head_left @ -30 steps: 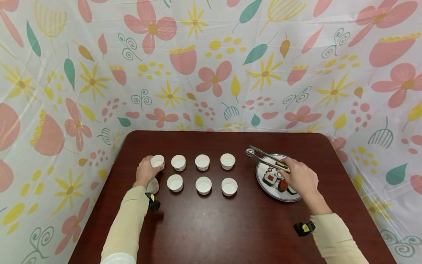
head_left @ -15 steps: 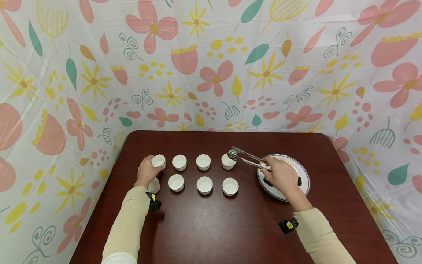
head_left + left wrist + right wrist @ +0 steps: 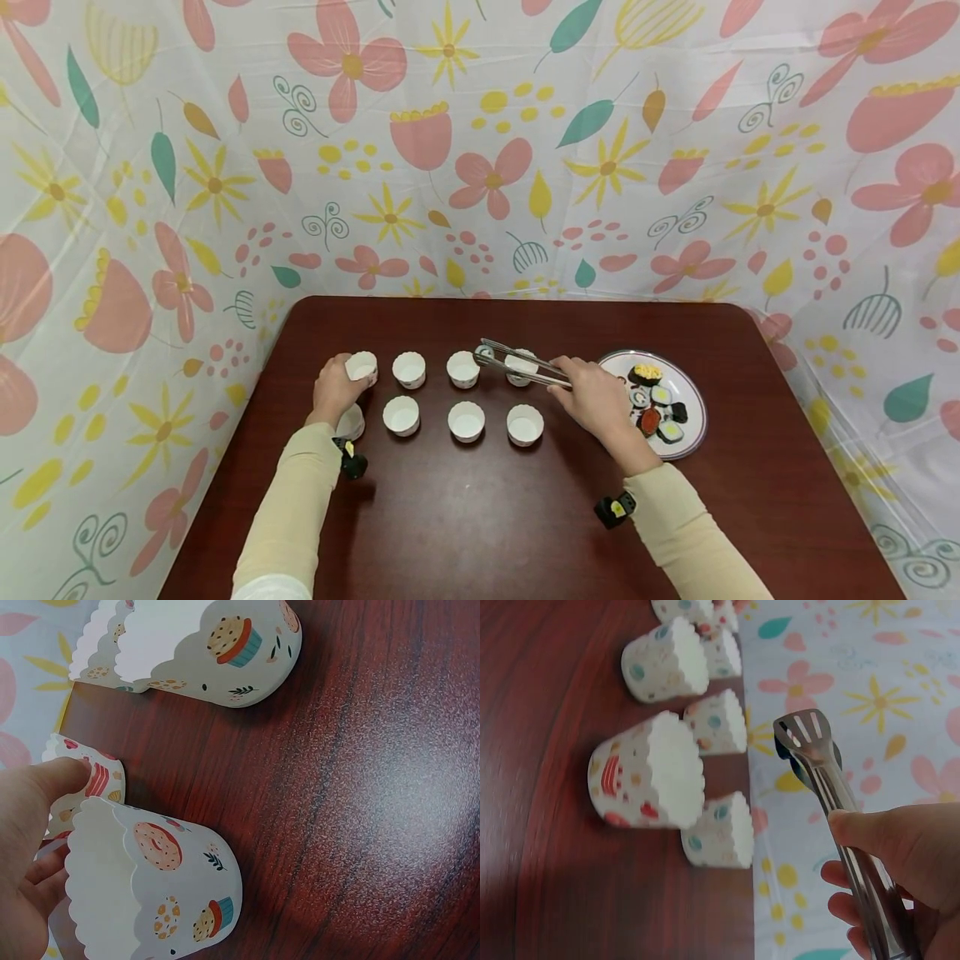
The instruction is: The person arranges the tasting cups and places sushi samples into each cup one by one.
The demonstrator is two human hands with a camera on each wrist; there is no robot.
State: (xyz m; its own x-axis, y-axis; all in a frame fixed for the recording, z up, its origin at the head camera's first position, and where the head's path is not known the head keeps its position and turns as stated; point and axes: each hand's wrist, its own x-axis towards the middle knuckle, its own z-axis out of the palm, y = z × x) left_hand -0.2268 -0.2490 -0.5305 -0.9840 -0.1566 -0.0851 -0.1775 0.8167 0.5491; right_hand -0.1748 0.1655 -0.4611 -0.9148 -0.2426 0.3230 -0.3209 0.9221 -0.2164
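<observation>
My left hand (image 3: 332, 390) holds the white paper baking cup (image 3: 362, 367) at the back left; in the left wrist view the thumb presses on that cup's printed wall (image 3: 112, 777). A nearer cup (image 3: 187, 877) stands beside the fingers. My right hand (image 3: 600, 398) grips metal tongs (image 3: 525, 374) by the handles. Between the tong tips sits a small round sushi roll piece (image 3: 486, 352), dark at its edge, over the back row between the third cup (image 3: 463, 370) and the fourth cup (image 3: 521, 367). In the right wrist view the slotted tip (image 3: 810, 735) mostly hides the piece.
A front row of cups (image 3: 467, 422) stands parallel to the back row. To the right, a round plate (image 3: 693, 400) carries several sushi pieces (image 3: 650, 421). Flowered cloth (image 3: 487, 125) hangs behind the dark red table (image 3: 465, 517).
My right hand has carried the tongs and the sushi roll piece left from the plate, past the fourth back cup. The plate's sushi shows again. My left hand stays on its cup.
</observation>
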